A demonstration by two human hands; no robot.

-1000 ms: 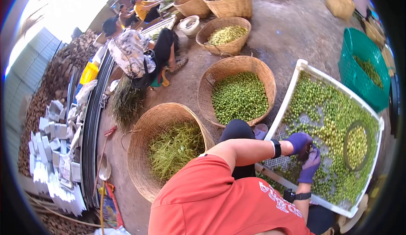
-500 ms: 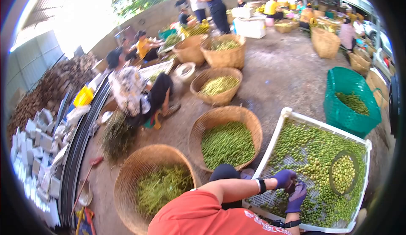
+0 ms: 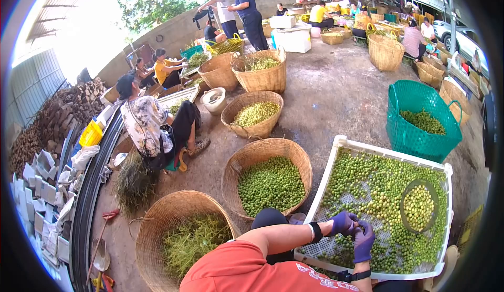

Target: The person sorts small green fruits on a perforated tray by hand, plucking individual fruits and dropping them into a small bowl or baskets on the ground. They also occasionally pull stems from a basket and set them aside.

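Both hands wear purple gloves and meet over the near left part of a white tray [image 3: 447, 197] of small green fruits [image 3: 362, 187]. My left hand [image 3: 344, 223] has its fingers curled in towards the other hand. Just below it, my right hand [image 3: 363, 242] is bent with its fingertips together near the left ones. Whatever lies between the fingertips is too small to name. A round sieve [image 3: 403, 208] holding paler fruits [image 3: 419, 207] rests on the tray's right side.
Left of the tray stand a basket of green fruits [image 3: 270, 184] and a basket of stems [image 3: 194, 239]. A green basket [image 3: 422, 118] stands beyond the tray. A seated person [image 3: 149, 121] is at the left; more people and baskets are farther back.
The view has shifted a little, so the baskets and tray appear slightly to the left. Both gloved hands remain together over the tray, with only slight changes in finger pose.
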